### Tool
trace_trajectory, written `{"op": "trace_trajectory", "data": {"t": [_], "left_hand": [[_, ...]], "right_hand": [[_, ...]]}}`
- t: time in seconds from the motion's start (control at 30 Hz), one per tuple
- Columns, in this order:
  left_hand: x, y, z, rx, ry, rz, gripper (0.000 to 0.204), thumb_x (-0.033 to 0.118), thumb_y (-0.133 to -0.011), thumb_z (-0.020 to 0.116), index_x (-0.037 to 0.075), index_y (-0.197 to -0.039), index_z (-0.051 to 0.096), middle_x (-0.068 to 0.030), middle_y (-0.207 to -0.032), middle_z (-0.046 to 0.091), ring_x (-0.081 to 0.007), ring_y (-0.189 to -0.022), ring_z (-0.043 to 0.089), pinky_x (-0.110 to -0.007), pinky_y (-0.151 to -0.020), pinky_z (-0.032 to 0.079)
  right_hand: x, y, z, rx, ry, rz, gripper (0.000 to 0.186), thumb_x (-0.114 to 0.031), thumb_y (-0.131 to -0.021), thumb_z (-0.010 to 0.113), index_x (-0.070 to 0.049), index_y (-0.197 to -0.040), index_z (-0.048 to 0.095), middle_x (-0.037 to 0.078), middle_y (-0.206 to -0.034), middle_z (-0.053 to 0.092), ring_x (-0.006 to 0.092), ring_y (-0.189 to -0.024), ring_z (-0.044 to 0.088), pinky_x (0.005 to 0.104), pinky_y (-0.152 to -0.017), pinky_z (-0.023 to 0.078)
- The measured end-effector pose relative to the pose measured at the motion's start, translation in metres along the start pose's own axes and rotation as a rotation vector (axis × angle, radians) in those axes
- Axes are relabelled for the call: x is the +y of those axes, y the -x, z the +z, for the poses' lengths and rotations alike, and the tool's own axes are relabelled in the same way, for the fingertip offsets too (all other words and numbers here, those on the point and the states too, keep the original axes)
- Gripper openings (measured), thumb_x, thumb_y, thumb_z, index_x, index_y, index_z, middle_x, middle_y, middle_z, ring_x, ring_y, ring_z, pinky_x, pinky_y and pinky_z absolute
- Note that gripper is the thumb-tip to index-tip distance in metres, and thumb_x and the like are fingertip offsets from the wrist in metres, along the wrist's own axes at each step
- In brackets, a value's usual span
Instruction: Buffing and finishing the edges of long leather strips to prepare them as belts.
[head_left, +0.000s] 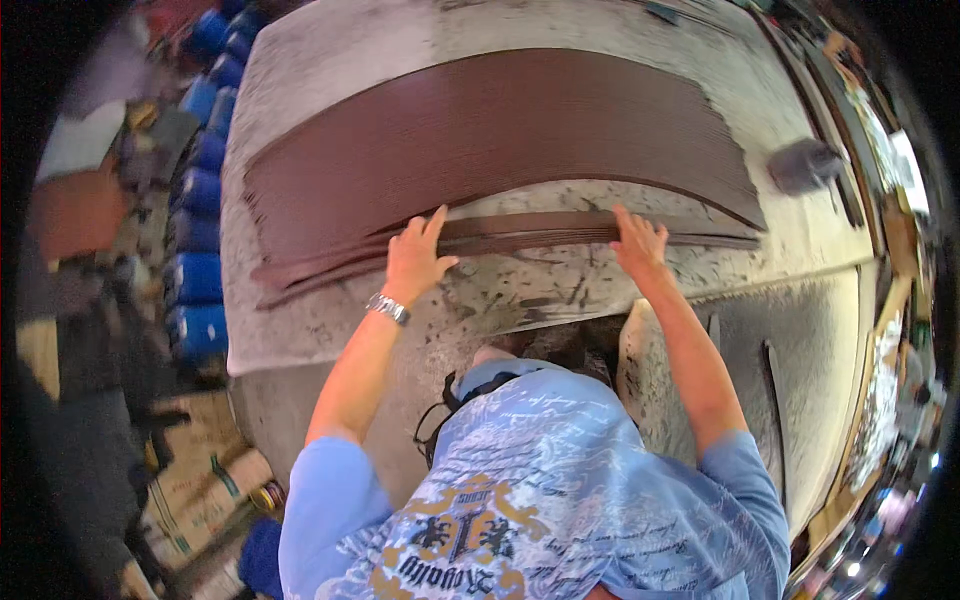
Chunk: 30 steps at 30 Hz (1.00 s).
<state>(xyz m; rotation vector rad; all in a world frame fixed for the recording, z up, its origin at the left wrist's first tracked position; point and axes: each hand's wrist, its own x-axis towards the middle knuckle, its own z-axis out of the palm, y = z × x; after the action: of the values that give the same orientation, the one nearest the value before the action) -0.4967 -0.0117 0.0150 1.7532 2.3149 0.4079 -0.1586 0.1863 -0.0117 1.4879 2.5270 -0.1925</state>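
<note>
Blue shirt point(590, 450) nearest, brown strips point(530, 238) lie under spread fingers point(434, 226).

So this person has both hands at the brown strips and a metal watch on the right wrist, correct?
Not quite: the head view shows the metal watch on the left wrist, not the right. The left hand and right hand are indeed at the brown strips.

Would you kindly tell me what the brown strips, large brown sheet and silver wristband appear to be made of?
The brown strips may be leather or rubber, since they look thin, matte and bendable. The large brown sheet looks like the same material, given its matching colour and dull, finely lined surface. The silver wristband is probably polished metal, judging by its bright glints.
</note>
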Motion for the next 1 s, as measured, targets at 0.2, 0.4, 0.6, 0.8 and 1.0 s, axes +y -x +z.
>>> {"op": "trace_trajectory", "data": {"t": [0.2, 0.4, 0.6, 0.8, 1.0], "left_hand": [[-0.006, 0.004, 0.001, -0.01, -0.205, 0.183, 0.054, 0.029, -0.069, 0.084, 0.005, -0.111, 0.06, -0.0141, -0.125, 0.05, -0.0346, -0.115, 0.049, -0.049, -0.094, 0.04], [-0.023, 0.012, 0.016, -0.093, -0.034, 0.284, 0.035, 0.014, -0.073, 0.074, 0.003, -0.1, 0.056, -0.0175, -0.105, 0.056, -0.0402, -0.099, 0.055, -0.048, -0.081, 0.046], [0.002, 0.01, -0.05, -0.065, 0.24, 0.134, 0.031, 0.012, -0.074, 0.069, 0.002, -0.099, 0.055, -0.0231, -0.097, 0.062, -0.0436, -0.09, 0.06, -0.047, -0.079, 0.047], [-0.028, -0.002, -0.076, -0.573, -0.024, 0.052, 0.035, 0.015, -0.069, 0.071, -0.003, -0.095, 0.056, -0.0235, -0.077, 0.063, -0.0432, -0.079, 0.063, -0.044, -0.071, 0.05], [-0.016, -0.01, -0.105, -0.727, 0.151, 0.048, 0.035, 0.011, -0.066, 0.074, -0.002, -0.096, 0.06, -0.0081, -0.075, 0.059, -0.0184, -0.07, 0.053, -0.032, -0.068, 0.047]], "right_hand": [[-0.019, 0.0, 0.004, 0.027, 0.081, -0.005, 0.044, -0.024, -0.084, 0.071, -0.014, -0.124, 0.053, 0.005, -0.117, 0.056, 0.0237, -0.118, 0.051, 0.0514, -0.1, 0.034], [-0.004, 0.021, 0.003, 0.13, 0.056, -0.064, 0.043, -0.024, -0.085, 0.071, -0.017, -0.124, 0.055, 0.005, -0.118, 0.056, 0.0237, -0.116, 0.052, 0.0476, -0.096, 0.036], [0.038, 0.014, 0.013, 0.12, 0.055, 0.055, 0.033, -0.027, -0.088, 0.068, -0.017, -0.118, 0.06, 0.001, -0.109, 0.061, 0.023, -0.112, 0.054, 0.0486, -0.096, 0.035], [0.089, 0.045, 0.002, 0.289, 0.056, 0.224, 0.019, -0.024, -0.089, 0.065, -0.017, -0.106, 0.064, 0.001, -0.101, 0.06, 0.0223, -0.107, 0.056, 0.0626, -0.11, 0.024], [0.113, 0.171, -0.112, 0.802, 0.118, 0.249, 0.021, -0.007, -0.081, 0.067, -0.018, -0.095, 0.056, 0.0, -0.088, 0.051, 0.0194, -0.1, 0.057, 0.067, -0.11, 0.023]]}}
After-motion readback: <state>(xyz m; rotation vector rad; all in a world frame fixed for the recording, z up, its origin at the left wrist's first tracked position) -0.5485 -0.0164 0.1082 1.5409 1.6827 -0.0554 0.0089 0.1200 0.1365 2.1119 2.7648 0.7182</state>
